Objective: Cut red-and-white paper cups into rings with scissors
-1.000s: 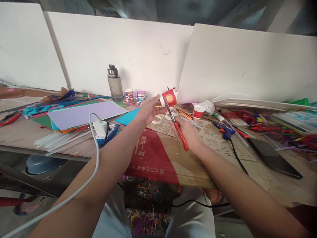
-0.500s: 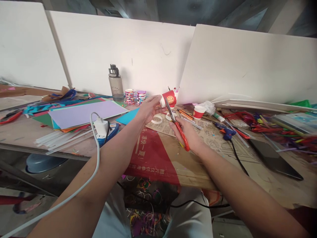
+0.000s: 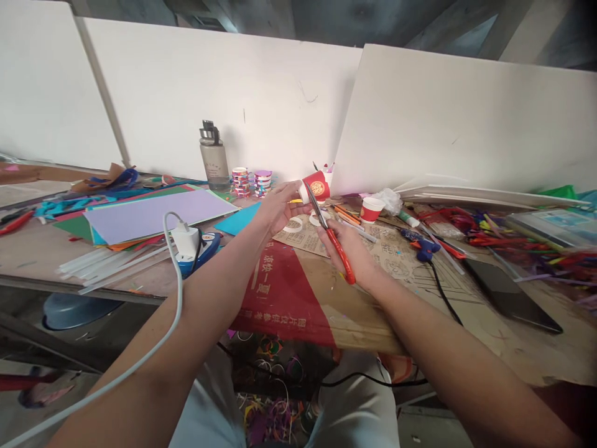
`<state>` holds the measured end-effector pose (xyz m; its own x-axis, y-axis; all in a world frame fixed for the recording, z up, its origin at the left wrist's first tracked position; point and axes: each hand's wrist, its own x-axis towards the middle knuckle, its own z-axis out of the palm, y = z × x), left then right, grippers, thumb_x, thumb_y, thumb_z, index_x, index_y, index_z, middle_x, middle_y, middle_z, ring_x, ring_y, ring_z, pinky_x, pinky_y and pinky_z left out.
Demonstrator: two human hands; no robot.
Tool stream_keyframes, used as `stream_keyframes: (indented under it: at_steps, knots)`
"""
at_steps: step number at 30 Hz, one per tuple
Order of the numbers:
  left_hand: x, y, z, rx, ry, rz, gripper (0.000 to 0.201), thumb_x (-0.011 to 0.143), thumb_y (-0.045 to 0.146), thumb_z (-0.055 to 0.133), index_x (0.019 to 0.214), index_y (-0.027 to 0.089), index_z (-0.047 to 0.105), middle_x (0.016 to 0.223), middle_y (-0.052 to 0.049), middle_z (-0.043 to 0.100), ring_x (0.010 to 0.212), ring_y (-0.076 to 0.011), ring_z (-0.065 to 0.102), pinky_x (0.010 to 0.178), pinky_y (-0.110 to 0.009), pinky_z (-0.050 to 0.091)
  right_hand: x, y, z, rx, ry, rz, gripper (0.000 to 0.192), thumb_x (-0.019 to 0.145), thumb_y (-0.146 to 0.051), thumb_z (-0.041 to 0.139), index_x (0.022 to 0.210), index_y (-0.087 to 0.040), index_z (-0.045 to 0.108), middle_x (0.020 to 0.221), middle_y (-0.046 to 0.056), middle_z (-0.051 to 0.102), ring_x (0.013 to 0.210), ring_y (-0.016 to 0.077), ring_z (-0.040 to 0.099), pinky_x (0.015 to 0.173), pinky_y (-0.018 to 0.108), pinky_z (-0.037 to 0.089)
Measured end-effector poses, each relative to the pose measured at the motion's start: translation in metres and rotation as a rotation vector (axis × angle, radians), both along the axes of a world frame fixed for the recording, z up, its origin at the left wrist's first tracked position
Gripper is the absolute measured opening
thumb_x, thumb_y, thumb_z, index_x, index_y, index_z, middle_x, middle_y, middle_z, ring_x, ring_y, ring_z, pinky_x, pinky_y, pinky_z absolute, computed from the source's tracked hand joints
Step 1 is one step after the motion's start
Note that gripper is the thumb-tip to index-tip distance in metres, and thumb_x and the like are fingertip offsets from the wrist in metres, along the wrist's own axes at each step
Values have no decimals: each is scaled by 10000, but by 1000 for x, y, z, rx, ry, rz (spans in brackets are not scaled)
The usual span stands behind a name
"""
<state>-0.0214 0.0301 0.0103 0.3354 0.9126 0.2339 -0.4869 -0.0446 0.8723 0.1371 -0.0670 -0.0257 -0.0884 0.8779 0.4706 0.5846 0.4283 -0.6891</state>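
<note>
My left hand (image 3: 278,208) is closed on a red and white paper cup (image 3: 318,187), tilted on its side above the table. In my right hand (image 3: 346,244) is a pair of scissors with red handles (image 3: 341,254). Their blades lie against the cup near its white rim; whether they cut into it I cannot tell. Two white paper rings (image 3: 293,224) lie on the cardboard under my hands. Another red and white paper cup (image 3: 372,210) stands upright to the right of my right hand.
At the back left stand a water bottle (image 3: 214,158) and two stacks of decorated rings (image 3: 262,184). Coloured paper sheets (image 3: 153,214) and a white charger (image 3: 185,239) lie left. A blue glue gun (image 3: 425,247), a black phone (image 3: 510,292) and pipe cleaners (image 3: 494,241) lie right.
My view has turned slightly, so most things appear a little further left. The cup and the scissors keep nearly the same position relative to each other.
</note>
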Motion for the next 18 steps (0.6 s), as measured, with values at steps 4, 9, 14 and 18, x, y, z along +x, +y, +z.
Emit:
stream_keyframes:
  at_steps: [4,9,14,18]
  knots:
    - [-1,2,0,-9,-3,-29,358,755,384,822,958,165,626,960,-86,760,850,-176,736,913,-356,580,0,-1,2,8,-12,2,334,916,-491,550,714,-249,437,574,-21,469,522,142,420,491,288,338]
    - [-2,5,0,7,-18,-27,319,768,367,809,943,162,637,960,-81,758,890,-170,723,919,-346,578,2,0,-1,-15,11,20,328,911,-492,576,735,-247,448,583,-31,461,511,131,413,483,279,343]
    - [-8,5,4,39,3,-6,333,733,336,841,957,173,656,916,-52,755,830,-152,718,877,-324,595,6,2,-5,-65,87,123,290,916,-509,587,853,-246,484,617,-53,456,510,118,436,477,256,367]
    - [-10,5,7,43,19,1,334,722,323,849,954,165,669,925,-66,755,822,-163,721,859,-331,605,8,2,-6,-73,88,137,323,916,-537,588,838,-242,483,641,-45,470,516,114,435,473,253,369]
